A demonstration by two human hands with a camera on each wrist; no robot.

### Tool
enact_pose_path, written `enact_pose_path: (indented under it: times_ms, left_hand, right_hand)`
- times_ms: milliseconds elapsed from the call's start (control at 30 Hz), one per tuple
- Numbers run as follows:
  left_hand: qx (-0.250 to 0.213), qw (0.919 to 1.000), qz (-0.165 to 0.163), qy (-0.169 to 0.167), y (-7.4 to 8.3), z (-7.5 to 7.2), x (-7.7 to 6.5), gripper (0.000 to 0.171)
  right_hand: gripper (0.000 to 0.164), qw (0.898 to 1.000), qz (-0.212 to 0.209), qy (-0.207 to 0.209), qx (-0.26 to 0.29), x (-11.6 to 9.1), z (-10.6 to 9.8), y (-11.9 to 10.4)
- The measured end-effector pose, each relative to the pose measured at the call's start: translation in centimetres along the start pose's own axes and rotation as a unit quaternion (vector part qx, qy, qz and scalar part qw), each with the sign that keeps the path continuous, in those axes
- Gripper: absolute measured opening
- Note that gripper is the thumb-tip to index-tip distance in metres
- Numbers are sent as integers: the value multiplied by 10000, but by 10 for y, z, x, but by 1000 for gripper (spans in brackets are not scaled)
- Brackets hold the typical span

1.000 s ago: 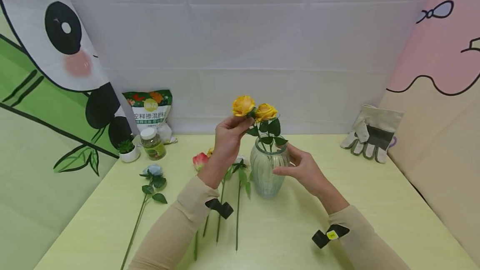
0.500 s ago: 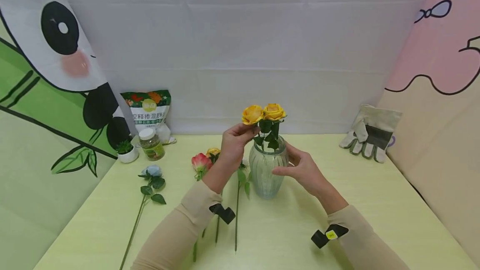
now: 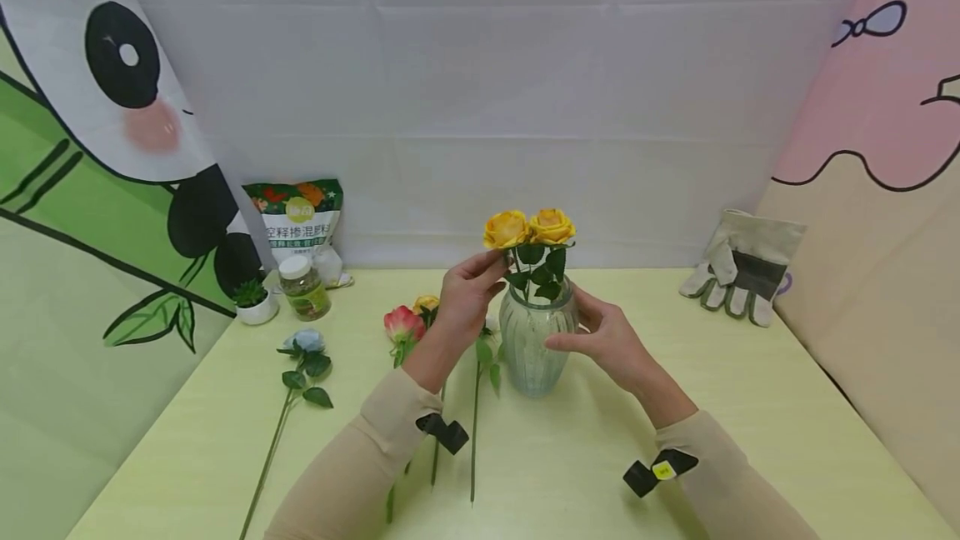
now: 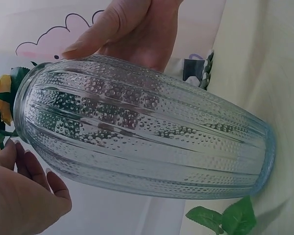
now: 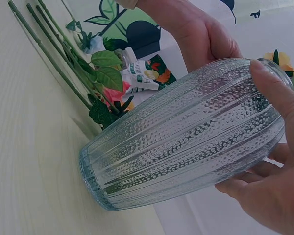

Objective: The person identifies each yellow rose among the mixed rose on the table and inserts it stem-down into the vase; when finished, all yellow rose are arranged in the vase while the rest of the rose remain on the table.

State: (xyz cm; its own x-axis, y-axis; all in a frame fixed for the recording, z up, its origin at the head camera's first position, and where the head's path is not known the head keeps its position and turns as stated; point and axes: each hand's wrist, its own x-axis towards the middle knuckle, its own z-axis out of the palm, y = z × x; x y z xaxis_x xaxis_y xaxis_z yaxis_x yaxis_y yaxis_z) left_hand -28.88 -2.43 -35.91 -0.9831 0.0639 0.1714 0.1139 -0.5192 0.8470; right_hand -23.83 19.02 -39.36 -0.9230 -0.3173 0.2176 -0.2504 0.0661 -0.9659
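Left hand (image 3: 468,294) pinches yellow rose (image 3: 507,229) just below bloom. Right hand (image 3: 609,342) grips glass vase (image 3: 532,352), upright on surface (image 3: 555,482).

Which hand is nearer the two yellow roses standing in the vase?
Left. The left hand is right at the yellow roses, fingertips just below one bloom; the right hand is lower, around the right side of the glass vase.

The vase (image 3: 534,352) is shining like bumpy glass. The table (image 3: 555,465) is looking smooth. The far bag (image 3: 300,219) is looking plastic, maybe.
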Motion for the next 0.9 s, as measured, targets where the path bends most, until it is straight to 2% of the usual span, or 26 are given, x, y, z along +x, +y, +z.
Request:
enact_pose_path:
  times_ms: [233,467,700,833,900]
  left_hand:
    - [-345,9994,-19,-78,0,-12,-3,29]
    - [-640,9976,-53,254,-3,-33,-10,22]
    - [-310,9975,60,637,-12,-62,-15,19]
    - [-34,9970,-88,767,-16,-81,-18,11]
    - [184,9965,-196,796,-17,-90,-19,15]
  right_hand:
    - [90,10000,44,-15,-9,0,0,0]
    - [90,10000,60,-41,-14,-1,-1,0]
    - [89,10000,15,-44,-36,-1,-1,2]
    - [89,10000,3,-56,-51,-1,-1,1]
    - [90,10000,3,-42,-59,-1,-1,0]
